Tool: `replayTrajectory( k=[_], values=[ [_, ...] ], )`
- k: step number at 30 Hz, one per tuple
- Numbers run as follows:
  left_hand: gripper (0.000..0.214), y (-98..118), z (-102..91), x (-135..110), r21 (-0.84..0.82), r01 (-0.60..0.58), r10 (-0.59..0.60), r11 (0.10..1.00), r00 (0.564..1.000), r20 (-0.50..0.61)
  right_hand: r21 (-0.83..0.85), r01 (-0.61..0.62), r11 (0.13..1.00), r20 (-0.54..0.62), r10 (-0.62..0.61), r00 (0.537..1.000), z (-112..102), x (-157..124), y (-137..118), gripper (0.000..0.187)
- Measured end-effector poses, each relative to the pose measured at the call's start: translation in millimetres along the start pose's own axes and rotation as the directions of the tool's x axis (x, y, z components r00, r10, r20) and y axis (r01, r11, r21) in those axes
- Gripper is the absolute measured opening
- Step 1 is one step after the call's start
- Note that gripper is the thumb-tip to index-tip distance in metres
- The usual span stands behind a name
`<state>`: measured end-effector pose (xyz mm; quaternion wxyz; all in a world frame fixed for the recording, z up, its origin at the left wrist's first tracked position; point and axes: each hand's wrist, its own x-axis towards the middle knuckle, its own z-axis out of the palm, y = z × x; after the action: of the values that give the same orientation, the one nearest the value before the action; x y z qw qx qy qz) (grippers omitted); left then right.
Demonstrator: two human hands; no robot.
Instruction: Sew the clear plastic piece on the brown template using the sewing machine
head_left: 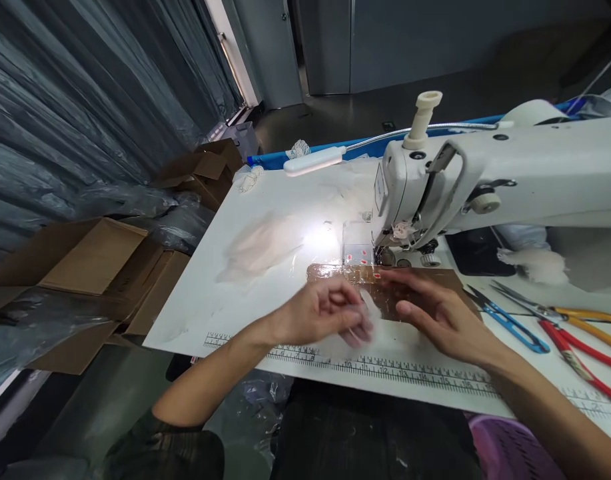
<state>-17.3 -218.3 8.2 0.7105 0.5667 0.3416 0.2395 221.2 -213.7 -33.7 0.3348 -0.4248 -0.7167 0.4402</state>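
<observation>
My left hand (pixel 321 312) and my right hand (pixel 438 313) hover close together over the white sewing table (pixel 225 293), just in front of the white sewing machine (pixel 485 180). Between them lies a small piece of thin white fabric (pixel 380 333), blurred by motion. The left hand's fingers are curled and pinched on its edge. The right hand lies flatter, fingers stretched toward the needle area, touching the fabric. Under the hands is a brown patch of tape (pixel 385 280) on the table.
Blue thread snips (pixel 510 323), and red and yellow-handled scissors (pixel 575 340), lie at the right. A printed ruler (pixel 385 367) runs along the table's front edge. More white fabric (pixel 265 243) lies at left. Cardboard boxes (pixel 85 267) stand on the floor, a purple basket (pixel 510 447) below.
</observation>
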Motion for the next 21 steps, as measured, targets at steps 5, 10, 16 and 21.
replayTrajectory(
  k=[5,10,16,21],
  values=[
    [0.022,3,15.6,-1,0.064,0.07,-0.07,0.995,0.998,-0.004,0.453,-0.166,0.876,0.333,0.007,0.943,16,4,-22,0.057],
    [0.027,5,-21.2,8,0.197,0.061,0.005,0.978,0.948,-0.318,0.248,-0.364,0.898,0.398,0.248,0.883,7,16,-1,0.032],
    [0.021,10,-40.9,31,0.505,0.12,0.107,0.855,0.911,-0.397,-0.224,-0.283,0.933,0.078,0.306,0.949,-8,34,7,0.032],
    [0.017,9,-59.5,66,0.896,0.083,0.305,0.436,0.923,-0.234,-0.37,-0.148,0.917,0.05,0.179,0.983,7,33,0,0.034]
  ],
)
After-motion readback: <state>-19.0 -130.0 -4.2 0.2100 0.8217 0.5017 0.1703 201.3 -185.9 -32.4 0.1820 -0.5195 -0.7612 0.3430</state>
